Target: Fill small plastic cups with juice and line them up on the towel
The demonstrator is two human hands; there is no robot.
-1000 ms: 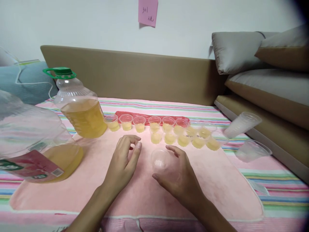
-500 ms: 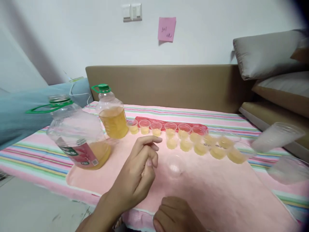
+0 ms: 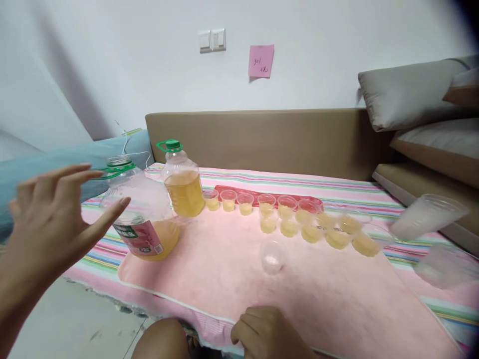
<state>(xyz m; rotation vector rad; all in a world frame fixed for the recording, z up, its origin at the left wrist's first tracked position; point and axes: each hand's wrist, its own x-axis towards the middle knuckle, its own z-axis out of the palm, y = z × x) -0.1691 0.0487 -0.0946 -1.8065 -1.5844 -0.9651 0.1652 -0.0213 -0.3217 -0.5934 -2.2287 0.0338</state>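
My left hand (image 3: pixel 63 214) is open at the left, thumb and fingers spread. It is beside the neck of an uncapped clear jug (image 3: pixel 144 214) with a green handle ring, a pink label and a little yellow juice at the bottom; from here I cannot tell whether the fingertips touch the ring. My right hand (image 3: pixel 265 331) rests at the near edge of the pink mat (image 3: pixel 209 269), fingers curled; whatever is inside them, if anything, is hidden. Just beyond it stands an empty clear plastic cup (image 3: pixel 273 258). Small cups of juice (image 3: pixel 267 224) form two rows behind.
A capped jug of juice (image 3: pixel 183 187) stands behind the first one. Red plastic wrapping (image 3: pixel 254 193) lies behind the cups. At the right, a stack of clear cups (image 3: pixel 426 214) lies tilted by another clear plastic item (image 3: pixel 449 267). Cushions (image 3: pixel 411 92) are piled beyond.
My left hand has moved from the middle of the mat leftward to the uncapped jug, and its fingers have spread. My right hand stays curled near the front edge. The view has shifted slightly.
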